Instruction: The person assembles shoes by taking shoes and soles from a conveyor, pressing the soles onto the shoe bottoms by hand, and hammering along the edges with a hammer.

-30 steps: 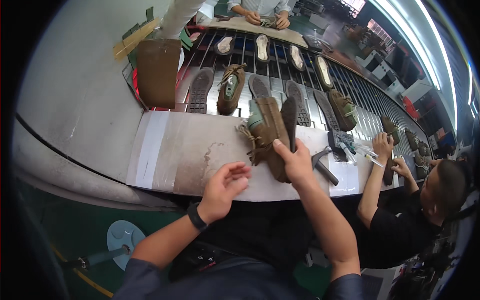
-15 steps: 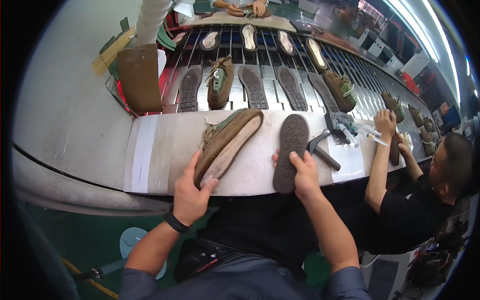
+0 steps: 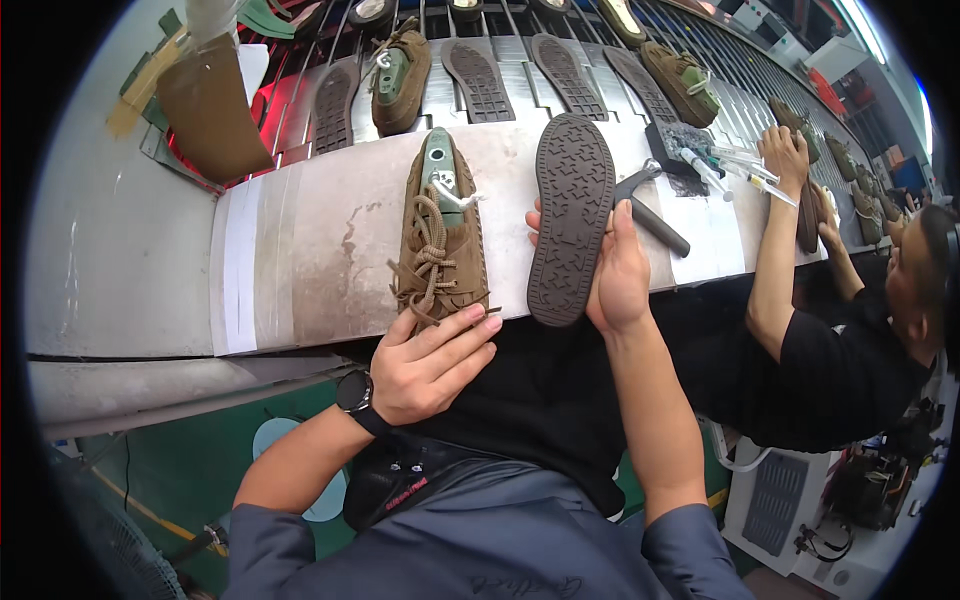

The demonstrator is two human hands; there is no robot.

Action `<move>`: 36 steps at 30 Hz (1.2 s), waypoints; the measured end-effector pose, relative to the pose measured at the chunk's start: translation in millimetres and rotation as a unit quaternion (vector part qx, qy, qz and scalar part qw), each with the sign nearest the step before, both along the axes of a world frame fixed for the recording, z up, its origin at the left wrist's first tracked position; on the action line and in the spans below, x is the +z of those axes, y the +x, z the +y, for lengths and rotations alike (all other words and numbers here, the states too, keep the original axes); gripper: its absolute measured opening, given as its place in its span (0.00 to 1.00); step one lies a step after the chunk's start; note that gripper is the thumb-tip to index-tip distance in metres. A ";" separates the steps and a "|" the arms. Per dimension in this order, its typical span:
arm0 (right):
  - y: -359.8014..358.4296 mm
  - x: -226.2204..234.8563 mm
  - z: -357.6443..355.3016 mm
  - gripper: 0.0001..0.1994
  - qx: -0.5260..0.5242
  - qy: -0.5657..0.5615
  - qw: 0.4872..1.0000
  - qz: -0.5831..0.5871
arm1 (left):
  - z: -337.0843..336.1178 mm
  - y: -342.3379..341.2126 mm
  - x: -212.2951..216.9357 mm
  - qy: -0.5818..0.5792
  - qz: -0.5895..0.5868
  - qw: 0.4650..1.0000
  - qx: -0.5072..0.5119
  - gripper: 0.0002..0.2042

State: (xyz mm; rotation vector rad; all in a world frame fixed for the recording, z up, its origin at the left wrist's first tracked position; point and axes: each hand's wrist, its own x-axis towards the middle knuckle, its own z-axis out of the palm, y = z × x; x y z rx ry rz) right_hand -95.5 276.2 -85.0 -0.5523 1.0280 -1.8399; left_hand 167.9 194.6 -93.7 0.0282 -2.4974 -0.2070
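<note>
A brown lace-up shoe upper (image 3: 440, 235) on a green last lies upright on the grey work surface (image 3: 300, 260), toe toward me. My left hand (image 3: 425, 365) curls around its near end at the bench edge. To its right a dark rubber sole (image 3: 570, 215) lies tread up. My right hand (image 3: 615, 275) grips the sole along its right side, thumb at the near left edge.
A hammer (image 3: 650, 205) lies just right of the sole. Behind runs a conveyor with several soles (image 3: 480, 80) and lasted shoes (image 3: 400, 80). A brown box (image 3: 205, 115) stands at the back left. A person in black (image 3: 830, 350) works at my right, beside tubes and pens (image 3: 715, 160).
The shoe has been turned from lying on its side to upright, toe toward me. The sole stays tread up, drawn nearer, with my right hand now along its side.
</note>
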 end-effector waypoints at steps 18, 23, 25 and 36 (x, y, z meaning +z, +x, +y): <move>8.2 2.4 -5.7 0.32 -0.022 -0.043 0.996 -0.075 | -62.2 5.9 39.9 -0.040 0.028 0.992 -0.118 0.19; -4.4 -1.9 -2.9 0.31 -0.007 -0.059 0.998 -0.038 | -98.4 -40.5 119.4 0.273 0.307 0.911 0.025 0.15; -1.3 3.0 -3.6 0.31 -0.004 -0.051 0.998 -0.035 | -134.4 -35.8 139.4 0.401 0.269 0.874 0.045 0.17; -3.4 -1.7 -3.8 0.32 0.014 -0.069 0.997 -0.029 | -113.6 -79.7 158.1 0.540 0.270 0.779 -0.169 0.17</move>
